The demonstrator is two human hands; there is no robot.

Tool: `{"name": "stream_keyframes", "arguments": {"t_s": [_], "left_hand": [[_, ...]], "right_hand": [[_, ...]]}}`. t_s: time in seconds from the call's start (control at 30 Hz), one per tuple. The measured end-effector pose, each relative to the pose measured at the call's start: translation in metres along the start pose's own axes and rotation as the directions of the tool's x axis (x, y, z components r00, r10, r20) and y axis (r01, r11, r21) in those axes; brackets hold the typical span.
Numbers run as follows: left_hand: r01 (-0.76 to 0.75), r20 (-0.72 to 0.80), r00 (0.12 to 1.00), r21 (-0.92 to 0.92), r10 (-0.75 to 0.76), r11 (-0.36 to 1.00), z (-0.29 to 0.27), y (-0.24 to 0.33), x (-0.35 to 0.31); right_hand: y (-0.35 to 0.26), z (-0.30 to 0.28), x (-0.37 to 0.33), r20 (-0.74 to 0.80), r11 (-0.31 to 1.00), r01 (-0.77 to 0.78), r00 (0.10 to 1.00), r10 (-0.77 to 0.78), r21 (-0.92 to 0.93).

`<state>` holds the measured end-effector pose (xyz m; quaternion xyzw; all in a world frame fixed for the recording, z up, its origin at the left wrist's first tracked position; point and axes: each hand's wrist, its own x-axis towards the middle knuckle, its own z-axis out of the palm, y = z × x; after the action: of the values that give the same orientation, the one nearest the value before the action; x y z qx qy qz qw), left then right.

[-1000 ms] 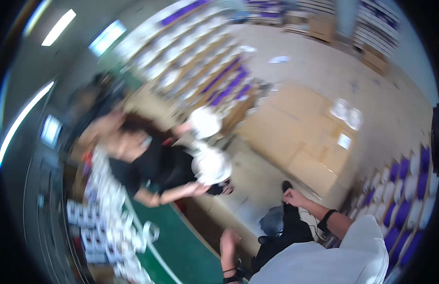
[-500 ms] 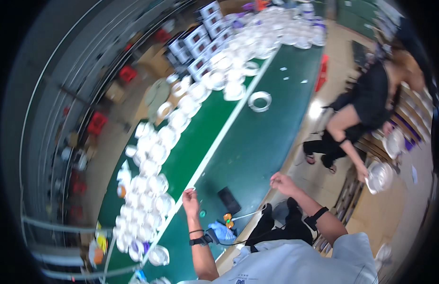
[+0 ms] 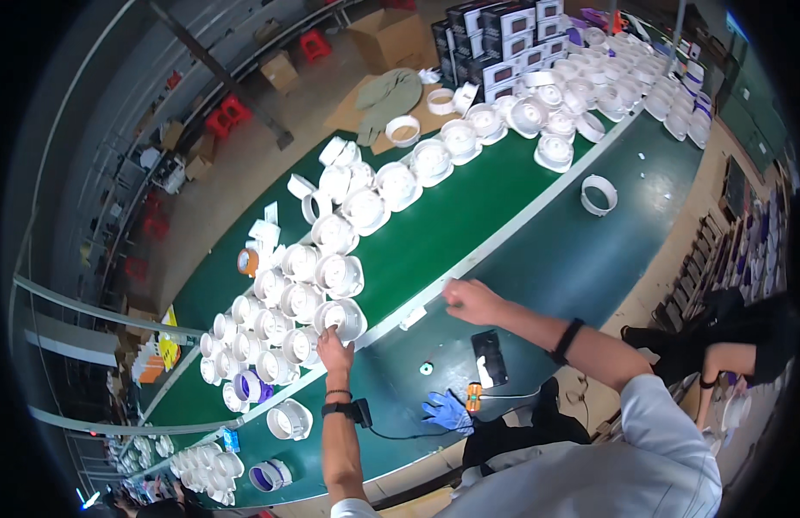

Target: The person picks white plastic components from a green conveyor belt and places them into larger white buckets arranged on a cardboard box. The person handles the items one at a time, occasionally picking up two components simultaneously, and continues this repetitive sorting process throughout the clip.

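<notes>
My left hand (image 3: 334, 352) reaches to the near edge of a white round plastic housing (image 3: 341, 318), its fingers closed over the rim. That housing stands at the right end of a cluster of similar white housings (image 3: 270, 326). My right hand (image 3: 471, 302) is a loose fist above the pale divider strip (image 3: 443, 289); whatever its curled fingers may hold is hidden. Just left of it, a small white piece (image 3: 413, 318) lies by the strip. A black phone (image 3: 490, 358), a blue glove (image 3: 447, 411) and an orange-and-white gadget (image 3: 474, 397) lie near my body.
A white ring (image 3: 598, 195) lies on the far right of the green table. More housings (image 3: 581, 91) crowd the far end beside stacked boxes (image 3: 512, 39). A roll of brown tape (image 3: 247, 262) sits behind the cluster. On the right, a co-worker's arm (image 3: 709, 388) reaches downward.
My view has turned toward the left side of the table. My left hand has come to a housing in the cluster, and my right hand has moved over near the divider strip.
</notes>
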<state>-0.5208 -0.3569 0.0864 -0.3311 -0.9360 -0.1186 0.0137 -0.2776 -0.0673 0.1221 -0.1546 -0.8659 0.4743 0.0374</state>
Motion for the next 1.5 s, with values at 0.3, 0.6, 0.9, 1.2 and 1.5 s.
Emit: {"name": "stream_keyframes", "arguments": {"t_s": [0.3, 0.6, 0.9, 1.2, 1.5], "left_hand": [[-0.306, 0.136, 0.946, 0.092, 0.293, 0.948, 0.071, -0.07, 0.007], [-0.315, 0.196, 0.933, 0.045, 0.301, 0.948, 0.066, -0.074, 0.023], [-0.398, 0.181, 0.913, 0.2, 0.365, 0.896, 0.092, -0.108, 0.013], [-0.285, 0.281, 0.928, 0.108, 0.246, 0.953, 0.08, -0.108, 0.026], [-0.13, 0.16, 0.933, -0.685, 0.323, 0.717, 0.087, 0.046, 0.01]], "right_hand": [[-0.061, 0.162, 0.255, 0.086, 0.78, 0.378, 0.917, -0.39, -0.498], [-0.036, 0.228, 0.289, 0.11, 0.655, 0.321, 0.933, -0.342, -0.684], [-0.014, 0.288, 0.341, 0.035, 0.865, 0.144, 0.989, -0.145, -0.481], [-0.024, 0.086, 0.174, -0.314, 0.859, 0.03, 0.924, -0.219, -0.511], [0.106, 0.035, -0.191, -0.604, 0.59, -0.656, 0.727, 0.325, -0.472]]}}
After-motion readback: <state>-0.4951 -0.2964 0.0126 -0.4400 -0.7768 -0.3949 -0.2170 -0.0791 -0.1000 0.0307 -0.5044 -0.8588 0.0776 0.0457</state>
